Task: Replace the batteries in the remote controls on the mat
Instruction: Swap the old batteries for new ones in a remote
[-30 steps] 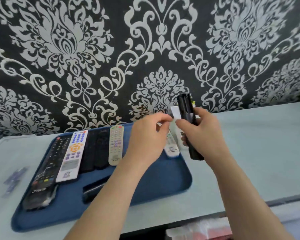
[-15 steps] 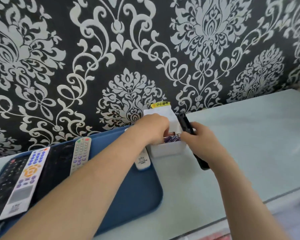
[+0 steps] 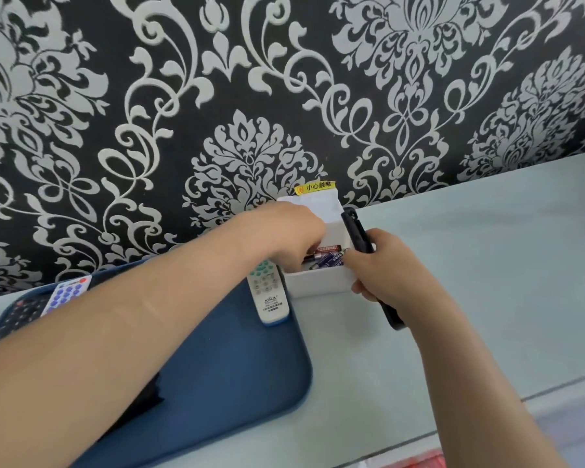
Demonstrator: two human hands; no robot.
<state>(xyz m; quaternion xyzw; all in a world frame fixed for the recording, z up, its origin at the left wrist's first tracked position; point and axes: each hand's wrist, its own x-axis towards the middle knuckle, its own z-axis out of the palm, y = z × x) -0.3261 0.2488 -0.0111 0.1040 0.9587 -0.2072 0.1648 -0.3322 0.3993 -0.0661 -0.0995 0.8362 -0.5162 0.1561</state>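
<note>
My right hand [image 3: 382, 268] grips a slim black remote [image 3: 359, 233] beside the right wall of a white box [image 3: 318, 286]. The remote's upper end shows an open battery slot with a spring. Several purple and red batteries [image 3: 330, 257] lie inside the box. My left hand [image 3: 284, 236] reaches into the box from the left, fingers curled down among the batteries; its fingertips are hidden. A blue mat [image 3: 233, 366] carries a white remote [image 3: 269, 298] at its right edge, a white remote with blue buttons [image 3: 69, 293] and a black remote [image 3: 21, 315] at far left.
The box stands against a black-and-white patterned wall [image 3: 419, 96] under a yellow warning label [image 3: 314, 188]. A dark object [image 3: 149, 396] on the mat is partly covered by my left forearm. Pale tabletop [image 3: 487, 265] spreads to the right; its front edge runs along the bottom right.
My left hand left the black remote and went down into the white box. My right hand lowered the remote to the box's right side. The view swung right.
</note>
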